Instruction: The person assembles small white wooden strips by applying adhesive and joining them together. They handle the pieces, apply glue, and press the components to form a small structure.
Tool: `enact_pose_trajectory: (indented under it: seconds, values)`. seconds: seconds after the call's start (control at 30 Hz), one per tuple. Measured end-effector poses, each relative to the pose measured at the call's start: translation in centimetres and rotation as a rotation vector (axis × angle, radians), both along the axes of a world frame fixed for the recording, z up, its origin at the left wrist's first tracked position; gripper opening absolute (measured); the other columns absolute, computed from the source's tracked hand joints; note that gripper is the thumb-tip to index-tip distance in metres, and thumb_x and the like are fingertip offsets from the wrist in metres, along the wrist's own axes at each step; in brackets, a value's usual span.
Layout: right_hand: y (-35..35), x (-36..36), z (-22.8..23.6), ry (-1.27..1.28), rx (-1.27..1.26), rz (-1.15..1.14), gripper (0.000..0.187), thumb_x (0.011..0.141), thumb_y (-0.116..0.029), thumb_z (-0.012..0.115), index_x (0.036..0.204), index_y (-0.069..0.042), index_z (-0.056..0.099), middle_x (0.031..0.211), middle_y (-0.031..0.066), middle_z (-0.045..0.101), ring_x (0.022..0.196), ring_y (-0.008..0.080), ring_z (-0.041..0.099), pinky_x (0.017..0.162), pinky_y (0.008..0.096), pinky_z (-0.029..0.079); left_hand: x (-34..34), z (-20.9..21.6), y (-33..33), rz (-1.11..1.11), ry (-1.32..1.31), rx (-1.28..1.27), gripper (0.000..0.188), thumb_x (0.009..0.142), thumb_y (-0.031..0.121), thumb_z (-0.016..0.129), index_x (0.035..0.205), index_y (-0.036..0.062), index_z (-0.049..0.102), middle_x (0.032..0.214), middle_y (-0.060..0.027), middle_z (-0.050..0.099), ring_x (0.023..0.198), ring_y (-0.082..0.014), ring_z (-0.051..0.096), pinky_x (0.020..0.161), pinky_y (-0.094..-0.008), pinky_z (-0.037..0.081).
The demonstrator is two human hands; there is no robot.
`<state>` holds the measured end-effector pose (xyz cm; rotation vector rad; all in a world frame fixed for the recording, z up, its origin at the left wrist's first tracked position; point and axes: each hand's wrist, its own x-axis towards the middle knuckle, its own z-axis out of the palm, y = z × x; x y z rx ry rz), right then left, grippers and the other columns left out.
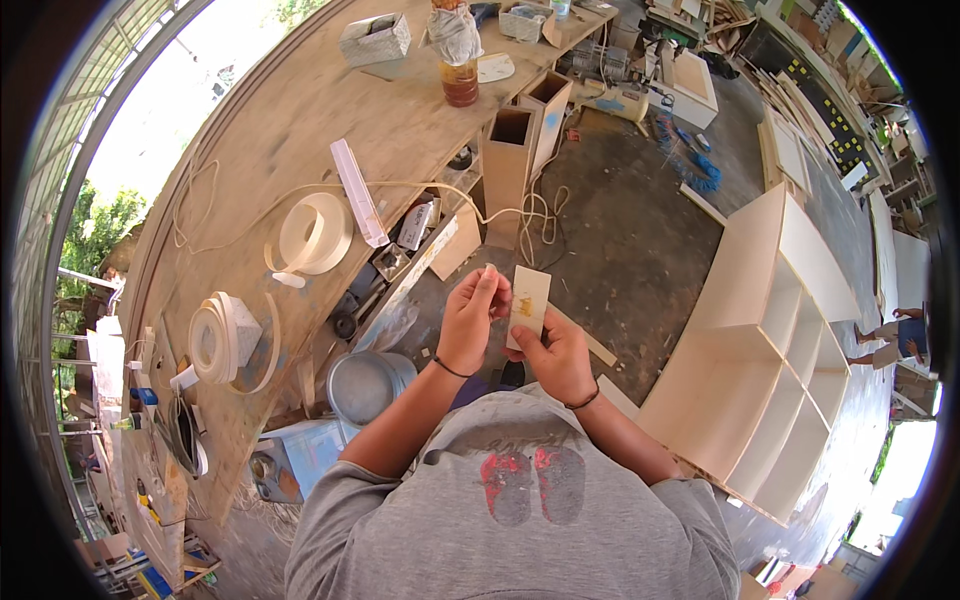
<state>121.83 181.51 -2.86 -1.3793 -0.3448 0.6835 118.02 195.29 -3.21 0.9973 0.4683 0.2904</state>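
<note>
In front of my chest, my right hand (556, 358) grips a small flat cream board (529, 298), thumb on its face and fingers behind it. A yellow-brown smear marks the middle of that face. Just left of the board is my left hand (474, 318), its thumb and forefinger pinched together at the top. Something small and pale seems to show at those fingertips, too little to name. On the workbench to the left lie a roll of cream edge banding (316, 234), another roll of banding (214, 340) and a pale channel-shaped strip (358, 192).
The wooden workbench (260, 130) curves along the left. On it stands a jar of amber liquid (460, 84). Below sits a round grey-blue container (364, 388). An unpainted shelf cabinet (752, 360) stands right; a cable (545, 215) and blue coiled hose (700, 170) lie beyond. Another person (895, 335) is far right.
</note>
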Motion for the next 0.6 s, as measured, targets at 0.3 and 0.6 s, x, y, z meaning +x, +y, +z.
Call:
enact_pose_trajectory:
  seconds: [0.3,0.6]
  values:
    - [-1.1,0.9,-0.3,-0.409,-0.202,-0.062,0.016,0.088,-0.010,0.061,0.097,0.003,0.060,0.071,0.0167,0.065,0.062,0.0243,0.067,0.055,0.0349,0.050,0.4,2.9,0.6,-0.189,0.004,0.983,0.011,0.084,0.009,0.063,0.089,-0.0010,0.066,0.074,-0.0069,0.065,0.065,-0.0144,0.062,0.061,-0.0256,0.047]
    - [-2.0,1.1,1.1,-0.607,-0.292,-0.050,0.015,0.083,-0.009,0.063,0.079,0.001,0.053,0.067,0.0237,0.057,0.065,0.0430,0.059,0.054,0.0435,0.047,1.5,3.0,0.7,-0.166,-0.128,1.348,0.006,0.071,0.008,0.064,0.073,0.0057,0.058,0.063,-0.0064,0.058,0.056,-0.0262,0.056,0.058,-0.0355,0.041]
